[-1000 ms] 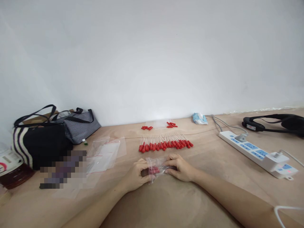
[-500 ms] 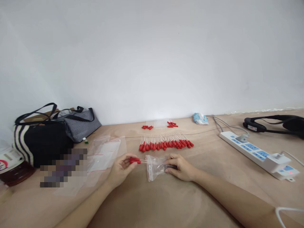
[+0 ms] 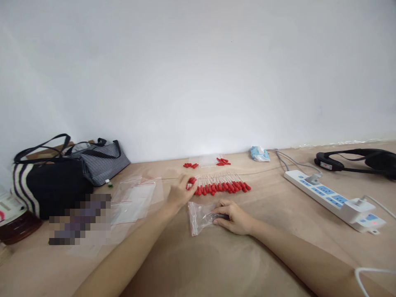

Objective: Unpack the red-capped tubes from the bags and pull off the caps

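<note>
L hand (image 3: pixel 181 193) at droppers (image 3: pixel 221 187); power strip (image 3: pixel 331 198) rt.

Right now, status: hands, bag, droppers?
Left hand at left end of red-bulb dropper row, grip unclear. Right hand holds clear zip bag on table. Nothing between bag and row.

We're reaching our left arm out far, left hand (image 3: pixel 182 190) palm down with the fingertips bunching together. Our right forearm is angling in from the near right, right hand (image 3: pixel 233 217) lying low, palm down, fingers pointing left, loosely curled.
</note>
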Demonstrator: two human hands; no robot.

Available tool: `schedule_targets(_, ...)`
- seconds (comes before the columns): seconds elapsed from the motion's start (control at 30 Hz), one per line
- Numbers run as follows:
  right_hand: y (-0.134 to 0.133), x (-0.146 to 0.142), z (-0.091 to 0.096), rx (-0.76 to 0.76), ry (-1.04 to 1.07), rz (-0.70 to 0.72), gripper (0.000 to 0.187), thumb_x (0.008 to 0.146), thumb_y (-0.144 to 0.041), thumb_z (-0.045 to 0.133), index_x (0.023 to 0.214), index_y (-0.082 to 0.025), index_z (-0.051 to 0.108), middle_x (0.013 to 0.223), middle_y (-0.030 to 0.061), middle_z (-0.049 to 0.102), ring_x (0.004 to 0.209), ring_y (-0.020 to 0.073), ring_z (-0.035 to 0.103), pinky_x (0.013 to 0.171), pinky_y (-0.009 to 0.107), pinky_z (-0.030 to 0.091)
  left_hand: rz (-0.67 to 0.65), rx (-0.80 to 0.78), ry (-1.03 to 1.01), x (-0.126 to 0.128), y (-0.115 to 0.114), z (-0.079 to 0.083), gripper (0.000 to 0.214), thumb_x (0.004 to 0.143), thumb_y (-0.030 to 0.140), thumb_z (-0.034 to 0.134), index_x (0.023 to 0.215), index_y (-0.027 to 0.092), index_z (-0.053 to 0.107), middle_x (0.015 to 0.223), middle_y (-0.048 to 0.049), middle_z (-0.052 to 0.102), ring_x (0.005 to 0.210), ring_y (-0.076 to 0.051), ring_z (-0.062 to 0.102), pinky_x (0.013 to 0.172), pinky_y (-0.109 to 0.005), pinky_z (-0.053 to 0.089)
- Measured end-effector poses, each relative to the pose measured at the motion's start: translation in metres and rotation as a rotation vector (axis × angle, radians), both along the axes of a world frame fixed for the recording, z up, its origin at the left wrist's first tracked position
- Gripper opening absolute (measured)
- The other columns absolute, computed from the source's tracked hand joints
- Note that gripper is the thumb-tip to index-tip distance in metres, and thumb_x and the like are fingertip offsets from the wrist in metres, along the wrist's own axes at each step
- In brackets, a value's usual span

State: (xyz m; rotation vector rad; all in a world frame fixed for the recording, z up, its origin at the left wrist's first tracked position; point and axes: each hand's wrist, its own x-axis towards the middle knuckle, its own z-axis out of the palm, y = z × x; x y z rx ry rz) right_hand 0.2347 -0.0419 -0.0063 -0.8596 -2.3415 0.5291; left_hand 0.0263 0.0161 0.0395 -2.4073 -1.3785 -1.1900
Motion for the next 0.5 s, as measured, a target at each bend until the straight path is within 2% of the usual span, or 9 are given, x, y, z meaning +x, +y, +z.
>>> schedule_targets(0.1, 0.0, -0.001, 0.0, 0.006, 0.01, 0.003, 0.024, 0.079, -0.034, 0.053, 0.097, -0.021, 0.063, 0.083, 0.0046, 0.055, 0.08, 0.0156, 0.051, 0.073, 0.028, 0.04, 0.01, -0.045, 0.207, 0.025, 0.012, -0.004, 0.016, 0.073, 0.011, 0.049, 0.087, 0.017, 0.054, 0.084, -0.0044, 0.057, 0.081, -0.017, 0.056, 0.075, -0.028, 0.045)
schedule_targets(0.2, 0.001, -0.001, -0.001, -0.002, 0.009, -0.003, 0.024, 0.079, -0.034, 0.054, 0.097, -0.021, 0.063, 0.082, 0.0045, 0.055, 0.079, 0.0155, 0.051, 0.073, 0.028, 0.04, -0.002, -0.085, 0.256, 0.036, 0.016, -0.006, 0.014, 0.071, 0.011, 0.052, 0.083, 0.017, 0.055, 0.082, -0.004, 0.057, 0.077, -0.018, 0.056, 0.07, -0.028, 0.044)
schedule_targets(0.3, 0.001, -0.001, -0.001, -0.009, 0.01, -0.007, 0.023, 0.078, -0.032, 0.055, 0.096, -0.021, 0.063, 0.082, 0.0044, 0.055, 0.078, 0.0155, 0.051, 0.073, 0.029, 0.04, 0.005, -0.117, 0.271, 0.036, 0.018, -0.008, 0.008, 0.071, 0.02, 0.057, 0.078, 0.017, 0.055, 0.079, -0.0043, 0.057, 0.075, -0.019, 0.056, 0.068, -0.028, 0.043)
schedule_targets(0.5, 0.001, 0.0, -0.001, -0.018, 0.01, -0.007, 0.024, 0.078, -0.033, 0.054, 0.097, -0.02, 0.063, 0.085, 0.0051, 0.056, 0.081, 0.0162, 0.051, 0.074, 0.029, 0.04, -0.011, -0.172, 0.255, 0.029, 0.015, -0.006, 0.02, 0.071, 0.036, 0.06, 0.072, 0.017, 0.057, 0.073, -0.0035, 0.06, 0.072, -0.019, 0.057, 0.066, -0.028, 0.042)
